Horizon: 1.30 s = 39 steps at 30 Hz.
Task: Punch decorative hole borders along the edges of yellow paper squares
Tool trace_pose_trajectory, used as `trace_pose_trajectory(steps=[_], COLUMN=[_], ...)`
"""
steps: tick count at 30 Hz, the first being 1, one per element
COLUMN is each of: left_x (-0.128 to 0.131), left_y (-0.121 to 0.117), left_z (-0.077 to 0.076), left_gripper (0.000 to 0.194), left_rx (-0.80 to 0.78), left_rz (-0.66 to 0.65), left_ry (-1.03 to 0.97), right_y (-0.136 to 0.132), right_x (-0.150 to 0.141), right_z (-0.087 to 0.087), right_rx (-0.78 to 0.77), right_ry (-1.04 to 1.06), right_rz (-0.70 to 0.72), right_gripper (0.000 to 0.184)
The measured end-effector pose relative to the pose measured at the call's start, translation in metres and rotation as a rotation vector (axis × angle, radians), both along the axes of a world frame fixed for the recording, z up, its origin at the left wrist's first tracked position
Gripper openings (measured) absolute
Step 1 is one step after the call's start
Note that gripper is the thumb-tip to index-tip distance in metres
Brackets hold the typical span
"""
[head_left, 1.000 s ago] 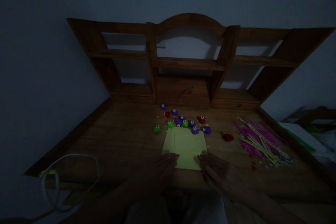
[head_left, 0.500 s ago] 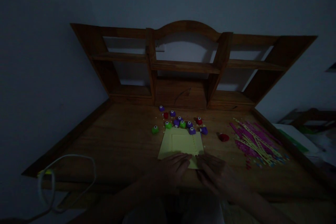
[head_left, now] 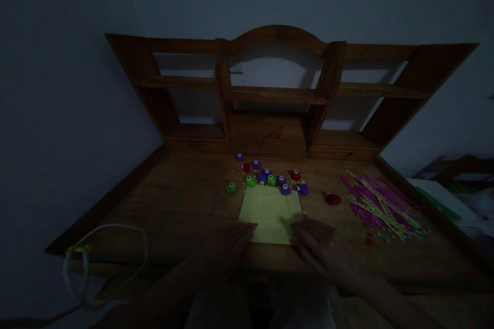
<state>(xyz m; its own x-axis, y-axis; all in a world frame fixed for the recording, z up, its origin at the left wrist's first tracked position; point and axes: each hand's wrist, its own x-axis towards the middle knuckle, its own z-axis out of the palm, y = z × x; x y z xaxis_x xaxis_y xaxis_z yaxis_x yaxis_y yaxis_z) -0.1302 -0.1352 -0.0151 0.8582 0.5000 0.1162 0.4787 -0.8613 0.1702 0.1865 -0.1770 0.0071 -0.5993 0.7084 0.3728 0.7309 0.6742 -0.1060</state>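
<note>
A yellow sheet of paper [head_left: 270, 213] lies flat near the front of the wooden desk [head_left: 173, 205]. My left hand [head_left: 227, 247] rests at the sheet's lower left corner with its fingers stretched out. My right hand [head_left: 318, 247] lies at the lower right corner, fingers flat and touching the paper's edge. Neither hand holds anything. The room is very dark.
Several small purple, green and red punches [head_left: 270, 177] lie behind the sheet, and one red punch [head_left: 332, 198] sits to the right. A heap of pink and yellow paper strips [head_left: 380, 205] is at the right. A white cable [head_left: 104, 257] loops at the left front. A shelf unit [head_left: 278, 92] stands at the back.
My left hand has slid left from the middle of the sheet's front edge to its left corner. My right hand shifted slightly right. The paper has stayed flat.
</note>
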Motion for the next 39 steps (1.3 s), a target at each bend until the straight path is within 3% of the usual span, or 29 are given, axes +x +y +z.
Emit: trace_pose_trajectory(steps=[4, 9, 17, 21, 24, 28, 32, 39], left_x=[0.002, 0.001, 0.001, 0.005, 0.018, 0.042, 0.054, 0.050], left_y=[-0.002, -0.003, -0.004, 0.007, 0.032, 0.078, 0.105, 0.107], left_z=[-0.002, -0.002, 0.006, 0.029, 0.036, 0.013, -0.014, -0.013], left_gripper=[0.065, 0.064, 0.060, 0.036, 0.027, 0.018, 0.024, 0.028], left_rx=[0.034, 0.046, -0.087, -0.293, -0.400, -0.592, -0.601, -0.587], left_rz=[0.004, 0.000, 0.034, 0.199, 0.324, 0.229, 0.164, 0.056], left_ry=[-0.018, -0.023, -0.109, -0.310, -0.472, -0.525, -0.476, -0.443], right_y=[0.007, 0.011, 0.000, 0.006, 0.023, 0.050, 0.067, 0.078], right_x=[-0.021, -0.040, 0.008, 0.010, -0.005, -0.032, -0.051, -0.068], right_z=[-0.007, -0.015, -0.007, -0.001, 0.000, -0.009, -0.021, -0.037], right_rx=[0.047, 0.036, -0.056, -0.203, -0.264, -0.436, -0.563, -0.608], right_ry=[-0.043, -0.009, -0.013, 0.233, 0.489, 0.623, 0.652, 0.698], right_rz=[0.102, 0.120, 0.026, -0.120, -0.198, -0.114, -0.023, 0.057], right_gripper=[0.043, 0.041, 0.037, 0.020, 0.019, 0.021, 0.011, 0.013])
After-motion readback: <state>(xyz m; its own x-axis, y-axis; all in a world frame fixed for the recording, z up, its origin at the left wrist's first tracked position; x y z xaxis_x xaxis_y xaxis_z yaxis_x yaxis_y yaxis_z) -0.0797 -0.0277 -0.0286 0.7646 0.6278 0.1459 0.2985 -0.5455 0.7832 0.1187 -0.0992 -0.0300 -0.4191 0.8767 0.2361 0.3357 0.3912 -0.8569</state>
